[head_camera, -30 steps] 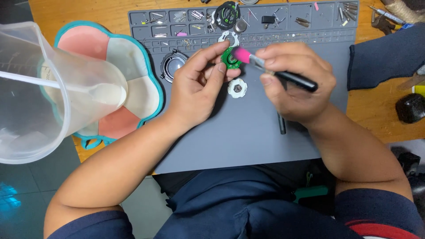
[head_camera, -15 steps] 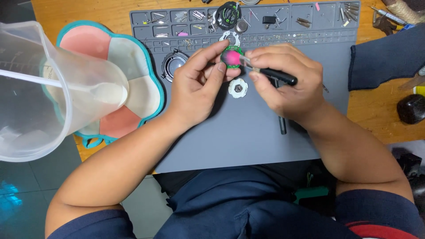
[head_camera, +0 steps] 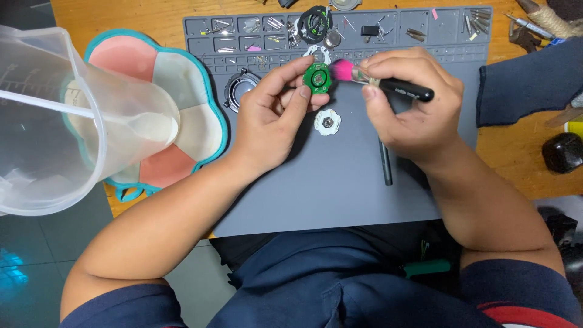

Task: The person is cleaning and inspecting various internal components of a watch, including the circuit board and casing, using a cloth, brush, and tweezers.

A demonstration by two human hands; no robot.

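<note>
The left hand (head_camera: 273, 115) pinches a small round green circuit board (head_camera: 317, 78) up over the grey mat (head_camera: 340, 182), so the pink brush (head_camera: 344, 70), gripped in the right hand (head_camera: 407, 109), can touch its face.

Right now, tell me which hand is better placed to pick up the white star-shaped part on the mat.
Left. The left hand lies closest to the white star-shaped part, though its grip holds the green disc. The right hand grips the pink brush.
</note>
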